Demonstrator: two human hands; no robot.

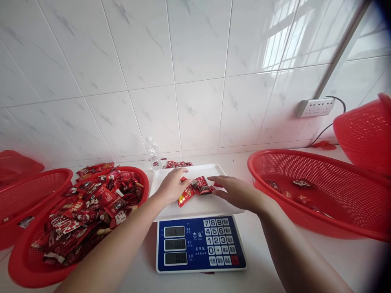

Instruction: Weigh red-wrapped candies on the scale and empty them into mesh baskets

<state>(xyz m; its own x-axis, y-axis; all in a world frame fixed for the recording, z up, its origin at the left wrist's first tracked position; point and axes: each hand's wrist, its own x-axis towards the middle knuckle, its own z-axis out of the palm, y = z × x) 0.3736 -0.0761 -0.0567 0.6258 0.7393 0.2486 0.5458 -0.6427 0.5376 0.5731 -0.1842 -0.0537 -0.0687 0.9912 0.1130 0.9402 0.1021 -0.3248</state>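
Note:
Several red snack packets [200,185] lie in a small heap on the white pan [171,211] of a digital scale [200,244]. From the left, my left hand [171,186] reaches over the pan with thumb and fingers apart, right beside the heap. On the other side is my right hand [235,192], fingers stretched toward the packets with a gap between thumb and fingers. Neither hand is closed round a packet; whether the fingertips touch any, I cannot tell. The scale's blue panel with displays and keys faces me.
Left stands a red basket [146,185] heaped with packets, another red basket [65,174] beyond it. A red basket [256,156] at right holds a few packets; another basket [360,134] rises behind it. A clear bottle [154,154] and a power strip [316,108] are by the tiled wall.

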